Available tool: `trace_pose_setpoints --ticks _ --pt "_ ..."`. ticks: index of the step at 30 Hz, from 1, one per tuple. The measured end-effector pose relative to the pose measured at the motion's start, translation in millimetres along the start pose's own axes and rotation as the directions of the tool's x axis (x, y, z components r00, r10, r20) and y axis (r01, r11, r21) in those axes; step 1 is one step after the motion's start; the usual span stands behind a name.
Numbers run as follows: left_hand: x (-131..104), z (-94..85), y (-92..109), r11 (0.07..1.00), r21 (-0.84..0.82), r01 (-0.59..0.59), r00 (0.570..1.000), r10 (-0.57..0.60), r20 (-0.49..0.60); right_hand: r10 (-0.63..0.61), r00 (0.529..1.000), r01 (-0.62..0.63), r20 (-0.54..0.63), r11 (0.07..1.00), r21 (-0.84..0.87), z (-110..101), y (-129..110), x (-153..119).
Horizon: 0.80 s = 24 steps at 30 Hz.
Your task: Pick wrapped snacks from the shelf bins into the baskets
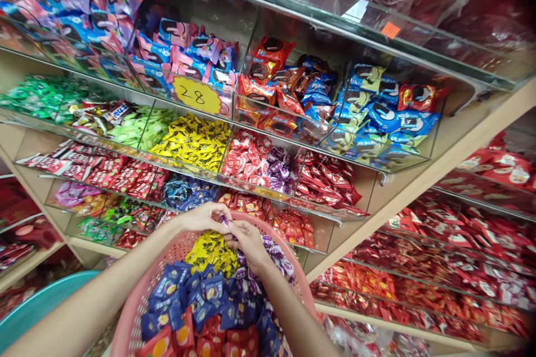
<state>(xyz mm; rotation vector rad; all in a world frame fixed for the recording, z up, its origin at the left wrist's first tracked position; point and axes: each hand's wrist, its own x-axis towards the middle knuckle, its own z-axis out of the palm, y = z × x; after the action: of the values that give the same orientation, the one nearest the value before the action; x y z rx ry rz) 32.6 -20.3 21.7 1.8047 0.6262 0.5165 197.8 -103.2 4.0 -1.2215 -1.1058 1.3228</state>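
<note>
A: Head view: both hands meet over the far rim of the pink basket [125, 318]. Left hand [205, 216] and right hand [248, 240] pinch one small purple candy [226, 221] between fingertips.

B: Sorting stage, I'd guess. Next up probably needs a steady pinch toward the clear shelf bins [259, 164].

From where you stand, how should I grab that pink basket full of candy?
Grip the pink basket by its rim, one hand on each side, coming from above and outside. It is round, open at the top and piled with blue packets and yellow candies, so gripping both sides probably keeps it level. Both hands are busy over it with a small purple candy.
</note>
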Motion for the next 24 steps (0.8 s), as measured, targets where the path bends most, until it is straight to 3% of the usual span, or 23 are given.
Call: trace_pose_setpoints --ticks 4,8,14,19,22,24 --pt "-0.8 -0.7 2.5 1.000 0.008 0.010 1.000 -0.010 0.011 -0.172 0.983 0.166 -0.070 0.982 -0.085 1.9 3.8 1.3" --pt "-2.8 -3.4 7.6 0.998 0.061 0.025 1.000 -0.026 0.018 -0.394 0.915 0.357 -0.090 0.893 -0.274 -7.5 0.0 -5.2" --pt "-2.7 -3.7 5.0 0.995 0.101 0.007 1.000 -0.008 0.007 -0.512 0.858 0.460 -0.030 0.794 -0.398 -9.7 -3.3 -14.5" --pt "-1.8 -1.9 1.5 0.994 0.104 0.011 1.000 -0.010 -0.010 -0.413 0.908 0.382 -0.069 0.884 -0.269 -7.6 -1.2 -13.1" --pt "-1.3 -1.4 1.3 0.992 0.123 0.005 1.000 -0.003 -0.018 -0.219 0.970 0.211 -0.101 0.973 -0.090 -8.8 -1.6 -9.7" --pt "-0.8 -1.3 0.6 0.991 0.136 -0.001 1.000 0.004 -0.023 -0.041 0.997 0.044 -0.058 0.998 0.039 -8.9 -2.6 -6.8"
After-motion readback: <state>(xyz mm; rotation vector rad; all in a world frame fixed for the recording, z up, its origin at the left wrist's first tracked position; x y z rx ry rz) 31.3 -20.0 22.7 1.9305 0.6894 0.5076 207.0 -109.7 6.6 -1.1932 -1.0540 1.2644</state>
